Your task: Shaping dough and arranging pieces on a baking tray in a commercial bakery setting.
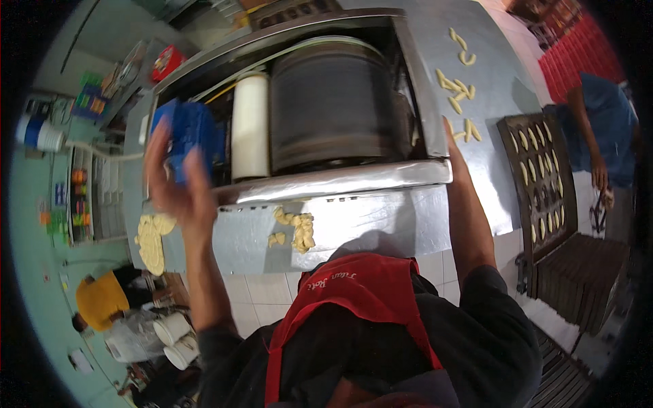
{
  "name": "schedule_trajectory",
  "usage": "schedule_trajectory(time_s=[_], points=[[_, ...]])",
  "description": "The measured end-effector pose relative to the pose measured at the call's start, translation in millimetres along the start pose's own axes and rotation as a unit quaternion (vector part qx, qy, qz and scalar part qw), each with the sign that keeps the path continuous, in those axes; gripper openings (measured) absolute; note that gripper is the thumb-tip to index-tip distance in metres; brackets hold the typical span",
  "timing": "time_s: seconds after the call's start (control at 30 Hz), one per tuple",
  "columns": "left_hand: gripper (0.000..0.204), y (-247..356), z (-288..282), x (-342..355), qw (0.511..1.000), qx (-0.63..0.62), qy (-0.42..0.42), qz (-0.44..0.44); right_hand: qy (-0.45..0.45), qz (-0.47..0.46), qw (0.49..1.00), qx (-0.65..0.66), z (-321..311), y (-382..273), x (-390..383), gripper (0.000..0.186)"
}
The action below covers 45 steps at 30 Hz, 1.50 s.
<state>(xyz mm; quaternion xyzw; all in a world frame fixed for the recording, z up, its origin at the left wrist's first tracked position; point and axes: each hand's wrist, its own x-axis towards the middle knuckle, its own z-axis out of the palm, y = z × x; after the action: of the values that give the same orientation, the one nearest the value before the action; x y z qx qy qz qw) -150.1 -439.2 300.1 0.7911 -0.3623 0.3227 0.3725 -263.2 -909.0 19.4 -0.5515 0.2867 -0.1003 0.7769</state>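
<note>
In front of me stands a metal-framed dough roller machine (340,178) with a large dark drum (330,105), a white roller (250,126) and a blue motor-like unit (194,132). My left hand (178,180), blurred, is raised over the machine's left front corner, thumb and fingers apart, near the blue unit. My right hand (451,139) is at the machine's right side wall, its fingers mostly hidden. Small dough lumps (301,230) sit on the metal table (381,231) before the machine. A larger flat piece of dough (152,245) lies at the left.
Shaped dough sticks (456,88) lie on the table's right side. Beyond, a dark tray (542,180) holds rows of dough pieces above stacked trays (578,279). A co-worker in blue (602,122) stands at the right; a person in yellow (102,300) is lower left, near white buckets (173,333).
</note>
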Motion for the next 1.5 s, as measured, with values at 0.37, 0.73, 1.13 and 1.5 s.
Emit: schedule_trajectory(time_s=[0.37, 0.73, 1.13, 1.5], points=[[0.065, -59.8, 12.8, -401.3, 0.874, 0.002, -0.115, -0.472, 0.045, 0.121, 0.980, 0.149, 8.7, 31.1, 23.7, 0.043], [0.040, -27.4, 39.8, -376.5, 0.915, -0.012, -0.167, -0.366, 0.330, -0.125, 0.907, 0.229, -136.3, -83.1, 13.4, 0.063], [0.039, 24.1, 60.9, -338.5, 0.714, -0.284, -0.233, -0.596, -0.300, 0.053, 0.942, -0.141, 137.5, 72.8, -269.5, 0.048], [0.031, -68.0, -14.3, -351.5, 0.809, -0.254, -0.142, -0.511, -0.171, -0.136, 0.901, -0.376, 222.4, 149.0, -266.1, 0.031]])
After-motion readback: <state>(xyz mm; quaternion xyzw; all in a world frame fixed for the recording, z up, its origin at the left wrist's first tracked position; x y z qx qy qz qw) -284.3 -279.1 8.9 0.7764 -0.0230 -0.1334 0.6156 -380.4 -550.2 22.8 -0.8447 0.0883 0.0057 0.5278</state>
